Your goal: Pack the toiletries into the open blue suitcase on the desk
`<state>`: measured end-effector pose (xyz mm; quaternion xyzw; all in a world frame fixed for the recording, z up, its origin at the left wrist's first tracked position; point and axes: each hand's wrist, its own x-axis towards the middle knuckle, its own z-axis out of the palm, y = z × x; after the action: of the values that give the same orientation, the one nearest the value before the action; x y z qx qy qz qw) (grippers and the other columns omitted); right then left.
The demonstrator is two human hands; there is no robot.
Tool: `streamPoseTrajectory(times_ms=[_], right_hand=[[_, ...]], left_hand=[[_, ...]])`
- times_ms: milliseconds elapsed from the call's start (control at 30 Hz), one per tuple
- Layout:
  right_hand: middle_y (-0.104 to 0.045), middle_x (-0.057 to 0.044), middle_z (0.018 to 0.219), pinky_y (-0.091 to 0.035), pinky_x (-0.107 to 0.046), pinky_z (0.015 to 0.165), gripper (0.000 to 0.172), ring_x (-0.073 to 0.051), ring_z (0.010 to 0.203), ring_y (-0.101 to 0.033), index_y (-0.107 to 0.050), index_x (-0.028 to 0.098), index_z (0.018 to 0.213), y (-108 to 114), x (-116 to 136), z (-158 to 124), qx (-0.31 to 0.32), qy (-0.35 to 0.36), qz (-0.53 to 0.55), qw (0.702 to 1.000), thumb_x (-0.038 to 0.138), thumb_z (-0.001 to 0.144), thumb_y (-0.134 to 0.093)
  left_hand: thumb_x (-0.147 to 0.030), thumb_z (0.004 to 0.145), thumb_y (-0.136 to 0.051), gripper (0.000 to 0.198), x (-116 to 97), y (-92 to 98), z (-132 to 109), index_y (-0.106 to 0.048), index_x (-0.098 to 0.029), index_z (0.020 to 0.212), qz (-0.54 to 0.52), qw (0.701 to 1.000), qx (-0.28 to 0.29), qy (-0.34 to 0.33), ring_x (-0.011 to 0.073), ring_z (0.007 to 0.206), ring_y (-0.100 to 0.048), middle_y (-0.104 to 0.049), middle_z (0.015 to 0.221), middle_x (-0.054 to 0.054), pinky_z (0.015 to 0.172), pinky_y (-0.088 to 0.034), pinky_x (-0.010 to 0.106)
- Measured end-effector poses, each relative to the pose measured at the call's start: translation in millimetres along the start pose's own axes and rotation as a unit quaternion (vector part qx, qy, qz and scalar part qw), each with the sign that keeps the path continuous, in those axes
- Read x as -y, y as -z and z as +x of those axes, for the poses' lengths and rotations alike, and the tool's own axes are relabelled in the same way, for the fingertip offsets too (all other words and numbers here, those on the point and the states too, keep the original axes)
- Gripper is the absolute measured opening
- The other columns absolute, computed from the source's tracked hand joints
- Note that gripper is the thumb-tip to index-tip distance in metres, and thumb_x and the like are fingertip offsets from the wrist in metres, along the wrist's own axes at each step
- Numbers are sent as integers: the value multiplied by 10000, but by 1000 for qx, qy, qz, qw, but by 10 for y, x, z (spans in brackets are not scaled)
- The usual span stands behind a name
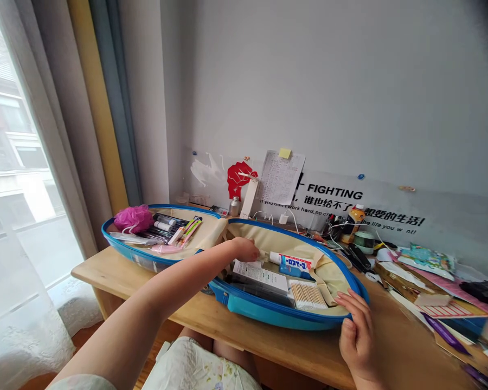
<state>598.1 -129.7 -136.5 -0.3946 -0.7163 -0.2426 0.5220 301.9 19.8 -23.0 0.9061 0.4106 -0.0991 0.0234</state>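
Note:
A blue suitcase (pixel 268 313) with a beige lining lies unfolded on the wooden desk, its two halves side by side. My left hand (pixel 246 249) reaches into the right half with its fingers closed. Beside them is something small and clear; whether they hold it is hidden. My right hand (pixel 357 325) grips the right rim, fingers over the edge and thumb outside. In this half lie a toothpaste tube (pixel 290 261), a blue tube-like item (pixel 295 272), a white printed box (pixel 260 275) and a pack of cotton swabs (pixel 308 294).
The left half holds a pink bath puff (pixel 133 218), pens (pixel 192 230) and small tubes. Cables, a bottle (pixel 354 222), a jar (pixel 365 241), snack-like packets (pixel 427 260) and a purple pen-like item (pixel 445 333) crowd the desk's back and right. Curtains (pixel 81 108) hang left.

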Motion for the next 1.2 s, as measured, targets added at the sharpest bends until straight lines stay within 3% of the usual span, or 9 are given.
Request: streamPoseTrajectory(times_ms=[100, 300, 400, 567, 767, 1200], right_hand=[[-646, -123, 1062, -471, -523, 942, 357, -301, 1173, -568, -610, 201, 1114, -2, -5, 1, -4, 3, 1, 1000, 376, 1002, -320], [-645, -124, 1058, -471, -531, 944, 357, -306, 1169, -570, -615, 201, 1109, 1, -18, -12, -1, 2, -6, 1000, 371, 1000, -322], [-638, -128, 1064, -470, -529, 940, 359, -302, 1163, -567, -608, 194, 1115, 4, -9, -6, 2, 5, -8, 1000, 367, 1004, -313], [-629, -134, 1080, -468, -526, 936, 365, -299, 1168, -557, -596, 191, 1141, 7, -8, -1, 10, 10, -10, 1000, 364, 1009, -303], [-639, -127, 1085, -459, -530, 956, 360, -298, 1168, -565, -612, 202, 1131, -4, -24, -26, 1, -3, 3, 1000, 379, 1004, -325], [-638, -126, 1079, -463, -517, 945, 359, -300, 1198, -555, -608, 200, 1122, 2, 0, 3, 1, 2, 0, 1000, 373, 1008, -315]], left_hand=[[-302, 844, -592, 290, -13, -19, 15, -675, -281, 1121, -9, 1000, 1, -1, 266, 1038, -666, -598, 1324, 87, 872, -521, 380], [-301, 809, -648, 594, 15, -60, 57, -469, -186, 1363, -42, 998, -21, 32, 305, 1209, -589, -592, 1339, 170, 967, -481, 390], [-391, 805, -664, 520, 57, -79, 99, -561, -168, 1263, -56, 997, -11, 43, 310, 1202, -589, -619, 1308, 167, 958, -477, 364], [-449, 772, -686, 329, 120, -87, 183, -675, -212, 1000, -77, 995, 23, 52, 295, 1008, -661, -720, 1072, 107, 840, -504, 370], [-513, 822, -614, 331, 167, -58, 216, -670, -219, 964, -122, 988, 58, 70, 286, 1000, -649, -714, 1079, 104, 844, -496, 382], [-561, 808, -614, 391, 251, -56, 225, -686, -232, 1007, -206, 975, 40, 69, 264, 980, -654, -714, 1089, 70, 808, -494, 328]])
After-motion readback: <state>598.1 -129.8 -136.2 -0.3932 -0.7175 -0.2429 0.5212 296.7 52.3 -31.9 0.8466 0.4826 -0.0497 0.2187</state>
